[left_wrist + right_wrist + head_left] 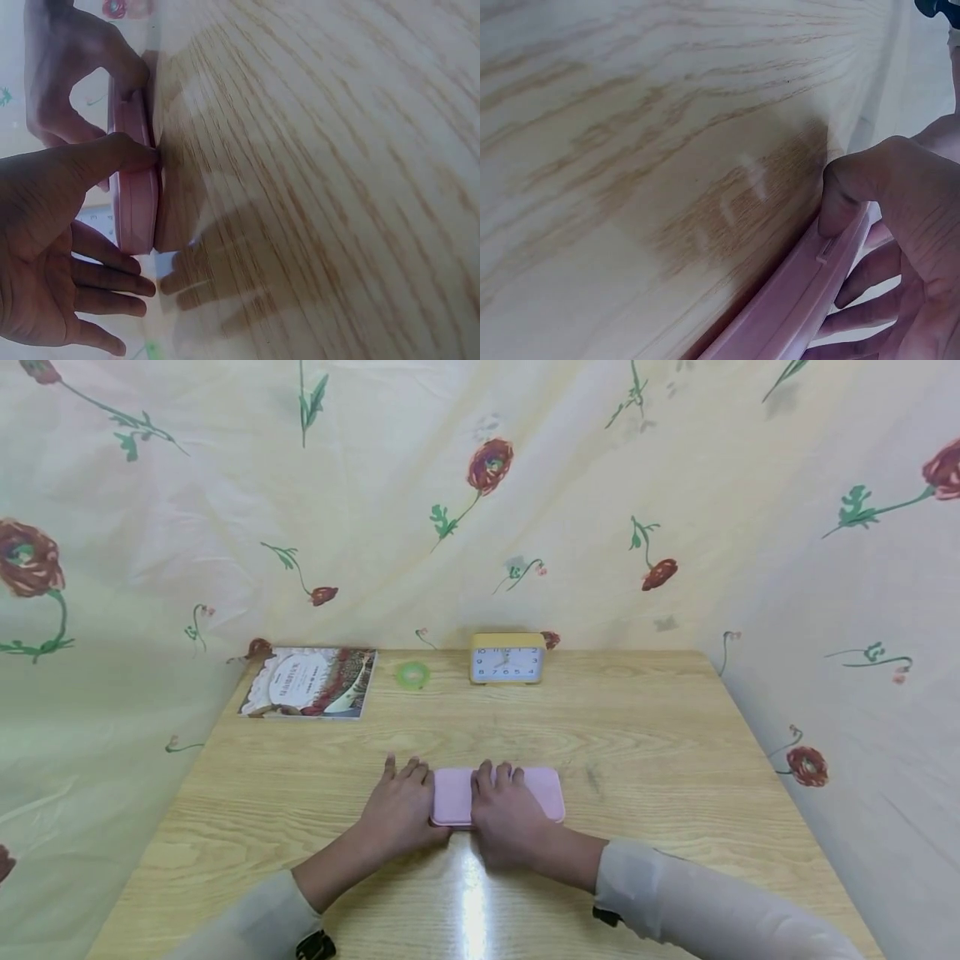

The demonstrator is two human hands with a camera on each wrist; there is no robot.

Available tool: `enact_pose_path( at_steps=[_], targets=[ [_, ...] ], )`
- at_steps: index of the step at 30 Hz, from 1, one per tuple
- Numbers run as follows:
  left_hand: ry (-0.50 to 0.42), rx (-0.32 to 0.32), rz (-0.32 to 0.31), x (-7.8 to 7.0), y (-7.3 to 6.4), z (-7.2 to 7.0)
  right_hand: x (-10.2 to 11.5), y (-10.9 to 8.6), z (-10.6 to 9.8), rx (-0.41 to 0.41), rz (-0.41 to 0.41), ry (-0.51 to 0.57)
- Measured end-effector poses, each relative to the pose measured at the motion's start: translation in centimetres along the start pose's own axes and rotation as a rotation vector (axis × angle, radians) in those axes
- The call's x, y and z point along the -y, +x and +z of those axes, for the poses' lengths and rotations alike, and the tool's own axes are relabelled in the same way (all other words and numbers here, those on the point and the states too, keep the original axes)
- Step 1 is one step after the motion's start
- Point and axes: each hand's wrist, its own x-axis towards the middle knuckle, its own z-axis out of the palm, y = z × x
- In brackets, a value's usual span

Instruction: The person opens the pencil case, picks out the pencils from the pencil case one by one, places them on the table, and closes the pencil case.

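Observation:
A closed pink case with rounded corners lies lengthwise on the wooden table. The left hand holds its left end. In the left wrist view that thumb presses the near side of the case, while the other fingers stretch out past the end. Across the middle, the right hand grips the case from above, fingers over the lid and thumb at the near side. The right wrist view shows that thumb beside a small latch on the case's rim.
A yellow alarm clock stands at the table's back edge. To its left are a green tape roll and a booklet with a printed cover. Flower-patterned cloth hangs behind and at both sides of the table.

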Motion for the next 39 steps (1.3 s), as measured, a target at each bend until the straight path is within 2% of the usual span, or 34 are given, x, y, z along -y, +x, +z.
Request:
enact_pose_path(
  at_steps=[6,15,23,27,30,34,39],
  targets=[
    [-0.006,0.002,0.003,0.0,0.0,-0.1,0.0,0.1,-0.4,0.039,-0.018,-0.001],
    [-0.007,0.017,0.009,0.5,0.5,-0.7,-2.3,0.9,-1.6,0.137,-0.090,0.014],
    [-0.047,0.006,0.008,0.8,0.5,-0.5,-4.2,1.9,-2.4,0.175,-0.157,0.117],
    [-0.077,-0.008,0.006,1.0,0.5,-0.3,-5.5,2.4,-2.8,0.183,-0.204,0.226],
    [-0.130,-0.012,0.004,1.2,0.6,-0.2,-6.9,2.8,-3.1,0.216,-0.232,0.373],
    [-0.250,-0.009,-0.007,1.5,0.9,0.1,-9.2,3.3,-3.4,0.320,-0.226,0.616],
    [-0.383,-0.007,-0.034,1.8,1.1,0.5,-11.7,4.1,-3.3,0.418,-0.257,0.827]
  ],
)
